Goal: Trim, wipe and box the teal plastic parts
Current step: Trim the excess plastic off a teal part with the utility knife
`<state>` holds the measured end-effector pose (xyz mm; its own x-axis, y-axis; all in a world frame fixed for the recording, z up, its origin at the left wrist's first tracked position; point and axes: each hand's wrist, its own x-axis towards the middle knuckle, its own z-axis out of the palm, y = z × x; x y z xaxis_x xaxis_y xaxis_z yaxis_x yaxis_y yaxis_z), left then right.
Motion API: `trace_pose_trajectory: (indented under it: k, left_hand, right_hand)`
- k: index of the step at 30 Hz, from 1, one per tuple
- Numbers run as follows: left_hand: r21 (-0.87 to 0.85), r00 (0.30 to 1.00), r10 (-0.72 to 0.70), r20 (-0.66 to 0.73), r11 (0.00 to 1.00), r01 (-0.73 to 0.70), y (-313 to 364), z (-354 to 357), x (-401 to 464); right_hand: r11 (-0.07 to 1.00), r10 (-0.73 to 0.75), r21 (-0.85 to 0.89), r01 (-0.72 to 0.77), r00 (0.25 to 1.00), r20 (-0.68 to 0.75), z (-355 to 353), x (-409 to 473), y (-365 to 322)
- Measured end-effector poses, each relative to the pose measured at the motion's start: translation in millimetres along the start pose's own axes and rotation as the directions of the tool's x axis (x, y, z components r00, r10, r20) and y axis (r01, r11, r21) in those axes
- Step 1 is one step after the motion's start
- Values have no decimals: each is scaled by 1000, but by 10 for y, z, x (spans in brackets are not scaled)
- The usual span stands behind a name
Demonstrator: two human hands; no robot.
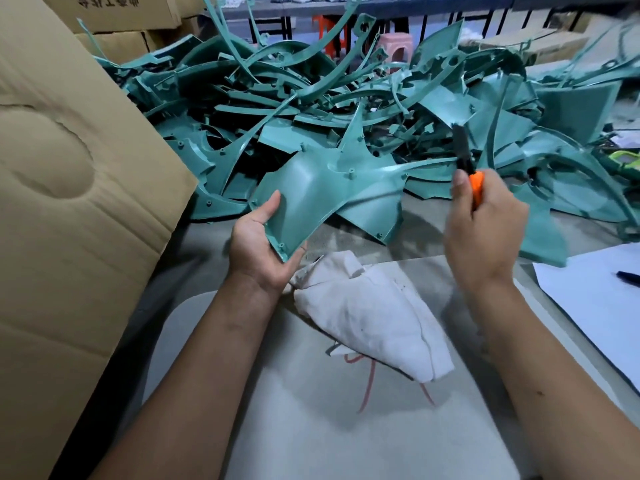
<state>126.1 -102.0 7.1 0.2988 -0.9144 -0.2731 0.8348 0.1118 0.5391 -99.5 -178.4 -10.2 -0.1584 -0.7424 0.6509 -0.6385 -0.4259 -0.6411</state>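
Note:
My left hand (259, 247) grips the near corner of a teal plastic part (325, 188), a broad curved panel with long pointed arms, held above the table in front of the pile. My right hand (485, 233) holds an orange-and-black trimming knife (467, 164), its black end pointing up and blurred, just right of the part's thin arm. Behind them, a big heap of teal plastic parts (346, 98) covers the back of the table. A crumpled white cloth (370, 313) lies on the grey mat between my forearms.
A large cardboard box flap (69, 185) rises along the left side, with more cartons (121, 15) behind. White paper (595, 299) with a dark pen (628, 276) lies at the right. A pink stool (396, 46) stands beyond the pile.

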Motion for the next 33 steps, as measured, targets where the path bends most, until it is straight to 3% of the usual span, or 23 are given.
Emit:
trace_pose_trajectory:
  k: [3, 5, 7, 9, 13, 17, 21, 26, 33]
  left_hand:
    - [-12, 1000, 24, 5, 1000, -24, 43, -29, -2]
    - [26, 999, 39, -5, 999, -39, 63, -38, -7]
    - [39, 999, 39, -6, 998, -39, 63, -38, -4]
    - [20, 999, 33, -1, 999, -33, 54, -25, -9]
    - [-18, 997, 54, -63, 998, -55, 22, 7, -13]
    - [-37, 994, 62, -85, 997, -66, -32, 51, -3]
    - [-26, 995, 48, -91, 998, -51, -96, 92, -4]
    - [-35, 992, 31, -126, 999, -36, -133, 128, -14]
    - [-105, 994, 31, -104, 994, -42, -107, 106, -31]
  right_hand:
    - [980, 185, -53, -191, 977, -101, -105, 143, 148]
    - [974, 214, -52, -223, 967, -137, -135, 155, 169]
    - [997, 73, 28, -71, 992, -103, -105, 73, 72]
    - [987, -93, 136, 88, 995, 30, -24, -47, -62]
    - [931, -352, 208, 300, 891, 286, 105, -221, -264]
    - [878, -478, 179, 444, 791, 381, 121, -313, -370]
    - [852, -517, 203, 483, 714, 472, 144, -377, -412]
    - [848, -519, 164, 503, 730, 445, 137, -409, -423]
    - [931, -362, 146, 335, 902, 234, 80, -237, -298]
